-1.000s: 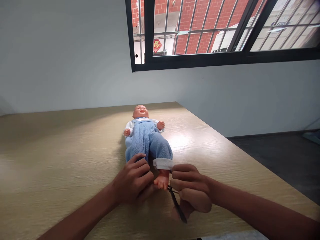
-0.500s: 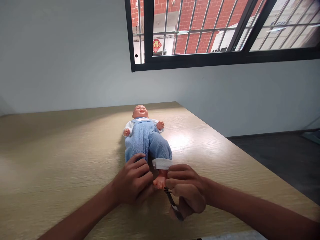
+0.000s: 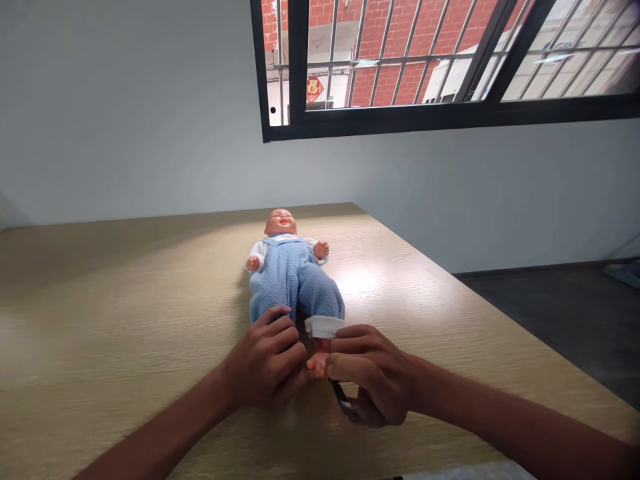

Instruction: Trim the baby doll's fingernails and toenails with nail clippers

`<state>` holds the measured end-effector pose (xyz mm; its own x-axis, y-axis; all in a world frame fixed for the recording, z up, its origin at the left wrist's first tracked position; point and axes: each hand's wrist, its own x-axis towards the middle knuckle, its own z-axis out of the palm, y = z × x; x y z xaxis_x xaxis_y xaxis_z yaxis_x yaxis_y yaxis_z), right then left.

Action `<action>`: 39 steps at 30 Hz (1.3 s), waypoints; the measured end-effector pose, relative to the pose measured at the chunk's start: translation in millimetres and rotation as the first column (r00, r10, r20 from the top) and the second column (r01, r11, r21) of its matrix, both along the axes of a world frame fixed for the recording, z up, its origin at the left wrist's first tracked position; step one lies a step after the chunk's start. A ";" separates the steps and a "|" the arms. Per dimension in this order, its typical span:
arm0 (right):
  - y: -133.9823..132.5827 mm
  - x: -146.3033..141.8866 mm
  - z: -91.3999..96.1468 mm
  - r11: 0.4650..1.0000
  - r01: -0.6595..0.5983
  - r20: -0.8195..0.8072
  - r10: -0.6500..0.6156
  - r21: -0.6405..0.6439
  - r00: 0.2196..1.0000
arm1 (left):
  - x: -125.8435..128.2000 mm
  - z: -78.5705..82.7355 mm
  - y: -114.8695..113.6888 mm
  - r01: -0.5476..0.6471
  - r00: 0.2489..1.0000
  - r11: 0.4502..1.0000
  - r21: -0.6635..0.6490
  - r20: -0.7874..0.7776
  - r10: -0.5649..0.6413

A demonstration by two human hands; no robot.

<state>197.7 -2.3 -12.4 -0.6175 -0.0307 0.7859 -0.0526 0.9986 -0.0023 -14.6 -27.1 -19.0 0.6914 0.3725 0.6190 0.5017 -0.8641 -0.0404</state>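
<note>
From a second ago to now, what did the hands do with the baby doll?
The right hand slid left, up against the bare foot of the doll, and the dark tool it holds tucked further under the palm, so less shows. The left hand kept its grip on the other leg, and the doll stayed flat on its back on the table.

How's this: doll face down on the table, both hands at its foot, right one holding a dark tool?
No. Head view: the doll lies face up on the table, left hand and right hand at its foot, right holding a dark tool.
</note>
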 end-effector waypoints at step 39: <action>-12.1 -1.6 3.2 0.980 0.186 0.133 -0.176 -0.066 0.975 | 0.4 -0.4 1.0 0.024 1.000 1.000 -0.008 0.006 -0.024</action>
